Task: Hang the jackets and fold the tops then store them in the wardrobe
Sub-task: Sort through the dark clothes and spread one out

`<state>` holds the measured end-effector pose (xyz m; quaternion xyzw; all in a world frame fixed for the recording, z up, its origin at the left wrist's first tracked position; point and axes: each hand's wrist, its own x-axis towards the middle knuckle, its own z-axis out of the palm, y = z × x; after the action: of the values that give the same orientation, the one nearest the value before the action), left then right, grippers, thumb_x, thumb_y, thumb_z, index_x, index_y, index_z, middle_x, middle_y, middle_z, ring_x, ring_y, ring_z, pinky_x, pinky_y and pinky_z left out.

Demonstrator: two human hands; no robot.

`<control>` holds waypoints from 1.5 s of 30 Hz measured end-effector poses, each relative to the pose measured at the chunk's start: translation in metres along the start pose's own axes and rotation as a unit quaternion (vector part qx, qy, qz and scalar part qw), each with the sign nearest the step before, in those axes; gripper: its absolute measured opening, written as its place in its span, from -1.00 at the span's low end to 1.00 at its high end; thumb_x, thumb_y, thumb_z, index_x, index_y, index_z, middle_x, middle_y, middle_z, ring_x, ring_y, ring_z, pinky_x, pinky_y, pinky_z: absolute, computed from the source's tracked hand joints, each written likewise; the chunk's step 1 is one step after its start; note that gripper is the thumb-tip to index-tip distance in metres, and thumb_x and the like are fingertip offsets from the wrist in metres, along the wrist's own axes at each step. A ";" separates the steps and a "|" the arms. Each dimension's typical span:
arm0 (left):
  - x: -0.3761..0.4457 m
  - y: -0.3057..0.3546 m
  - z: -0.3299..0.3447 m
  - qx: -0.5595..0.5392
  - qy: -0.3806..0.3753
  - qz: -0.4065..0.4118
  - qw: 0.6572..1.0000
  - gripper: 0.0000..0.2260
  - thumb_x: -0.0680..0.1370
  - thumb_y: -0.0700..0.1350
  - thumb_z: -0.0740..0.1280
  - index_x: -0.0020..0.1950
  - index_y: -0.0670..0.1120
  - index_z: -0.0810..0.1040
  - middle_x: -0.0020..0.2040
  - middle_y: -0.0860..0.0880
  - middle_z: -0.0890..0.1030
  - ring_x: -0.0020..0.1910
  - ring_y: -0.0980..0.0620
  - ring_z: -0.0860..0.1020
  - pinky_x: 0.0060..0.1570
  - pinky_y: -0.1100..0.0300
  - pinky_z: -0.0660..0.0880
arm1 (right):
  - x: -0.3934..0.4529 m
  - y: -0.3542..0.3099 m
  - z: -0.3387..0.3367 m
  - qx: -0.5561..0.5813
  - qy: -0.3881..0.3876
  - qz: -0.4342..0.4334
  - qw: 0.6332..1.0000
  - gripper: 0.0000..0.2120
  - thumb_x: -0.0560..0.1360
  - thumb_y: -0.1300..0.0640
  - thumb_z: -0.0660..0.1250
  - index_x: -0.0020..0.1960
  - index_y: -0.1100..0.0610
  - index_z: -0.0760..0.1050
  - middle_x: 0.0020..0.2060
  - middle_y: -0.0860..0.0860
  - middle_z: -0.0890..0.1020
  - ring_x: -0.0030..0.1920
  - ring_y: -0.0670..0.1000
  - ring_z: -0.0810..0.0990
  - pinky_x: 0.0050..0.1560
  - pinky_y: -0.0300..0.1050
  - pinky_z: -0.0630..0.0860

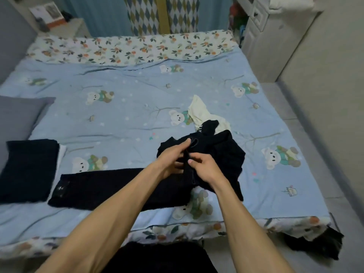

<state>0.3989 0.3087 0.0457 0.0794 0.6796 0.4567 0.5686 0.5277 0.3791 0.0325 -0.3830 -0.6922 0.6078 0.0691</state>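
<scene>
Both hands, left hand [171, 161] and right hand [204, 166], pinch with curled fingers the crumpled black fabric top [222, 154] at centre of the blue bear-print bed [122, 119], probably to straighten it for folding; a folded dark top [29, 168] waits at nine o'clock.

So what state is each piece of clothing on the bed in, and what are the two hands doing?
Left hand: pinches the black garment.
Right hand: grips the black garment.
Black garment: bunched, unfolded, held over the bed.
Folded dark top: folded flat, near the grey pillow.
Dark top: folded long, lying flat.
Cream garment: crumpled, unfolded.
</scene>
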 end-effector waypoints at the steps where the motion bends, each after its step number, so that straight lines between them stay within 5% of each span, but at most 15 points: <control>1: -0.004 -0.006 -0.016 0.005 0.011 0.002 1.000 -0.71 0.52 0.22 0.37 -0.03 0.00 0.60 -0.23 0.06 0.61 -0.26 0.00 0.53 -0.17 0.10 0.51 | 0.004 -0.005 0.016 -0.010 -0.025 -0.003 1.000 -0.78 0.60 0.27 0.26 0.15 0.13 0.63 0.00 0.04 0.70 0.04 0.02 0.66 0.14 -0.09 0.55; 6: -0.017 -0.058 -0.129 -0.119 0.125 0.028 0.985 -0.86 0.62 -0.23 0.26 -0.08 -0.15 0.59 -0.18 -0.16 0.65 -0.30 -0.04 0.62 -0.30 0.15 0.59 | 0.016 -0.026 0.125 0.033 -0.116 0.060 0.991 -0.58 0.60 0.45 0.06 0.39 0.22 0.44 0.14 0.08 0.60 0.04 0.00 0.61 0.02 -0.16 0.57; 13: -0.039 -0.121 -0.323 -0.140 0.137 0.040 0.980 -0.82 0.64 -0.23 0.25 0.16 -0.12 0.61 0.06 -0.16 0.69 0.06 -0.11 0.66 0.12 -0.01 0.59 | 0.034 -0.043 0.272 -0.012 -0.067 0.115 0.991 -0.66 0.57 0.46 0.13 0.28 0.28 0.48 -0.03 0.07 0.62 -0.20 -0.07 0.58 -0.18 -0.28 0.51; 22: -0.020 -0.184 -0.532 -0.078 0.168 0.012 0.983 -0.80 0.66 -0.19 0.23 0.22 -0.08 0.58 0.08 -0.06 0.67 0.04 0.00 0.64 -0.09 0.20 0.56 | 0.070 -0.043 0.453 -0.080 -0.052 0.156 0.983 -0.83 0.58 0.32 0.25 0.05 0.12 0.56 -0.06 0.05 0.67 -0.20 -0.06 0.62 -0.14 -0.22 0.51; 31: 0.071 -0.244 -0.611 0.079 0.234 0.004 0.969 -0.85 0.66 -0.21 0.19 0.08 -0.06 0.55 -0.09 0.04 0.58 -0.16 0.13 0.53 -0.26 0.38 0.41 | 0.110 0.015 0.519 -0.115 -0.019 0.205 0.972 -0.88 0.57 0.28 0.28 -0.03 0.09 0.55 -0.12 0.04 0.67 -0.23 -0.04 0.61 -0.20 -0.22 0.48; 37: 0.098 -0.278 -0.624 0.159 0.247 -0.025 0.956 -0.78 0.67 -0.16 0.18 0.27 -0.15 0.51 0.09 -0.09 0.57 0.05 -0.06 0.52 -0.01 0.22 0.34 | 0.124 0.043 0.536 -0.160 -0.034 0.222 0.961 -0.88 0.57 0.24 0.27 -0.06 0.09 0.55 -0.09 0.04 0.66 -0.10 0.05 0.64 -0.05 -0.12 0.54; 42: 0.101 -0.273 -0.612 0.156 0.262 0.011 0.952 -0.77 0.69 -0.13 0.15 0.27 -0.16 0.47 0.06 -0.03 0.52 0.08 -0.04 0.50 0.02 0.18 0.36 | 0.141 0.042 0.544 -0.173 -0.028 0.206 0.963 -0.89 0.58 0.24 0.26 -0.01 0.09 0.55 -0.13 0.02 0.65 -0.11 0.03 0.63 -0.12 -0.24 0.49; 45: 0.112 -0.284 -0.616 0.227 0.236 -0.036 0.944 -0.73 0.69 -0.06 0.15 0.32 -0.16 0.42 0.10 -0.11 0.56 0.11 -0.12 0.52 0.01 0.09 0.39 | 0.157 0.043 0.546 -0.196 -0.026 0.188 0.962 -0.85 0.59 0.22 0.25 0.09 0.11 0.56 -0.08 -0.03 0.62 -0.13 -0.06 0.56 -0.19 -0.48 0.40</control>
<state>-0.0429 -0.1094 -0.2737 0.0719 0.8825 0.2750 0.3747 0.1311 0.0441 -0.2017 -0.4968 -0.7146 0.4719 -0.1409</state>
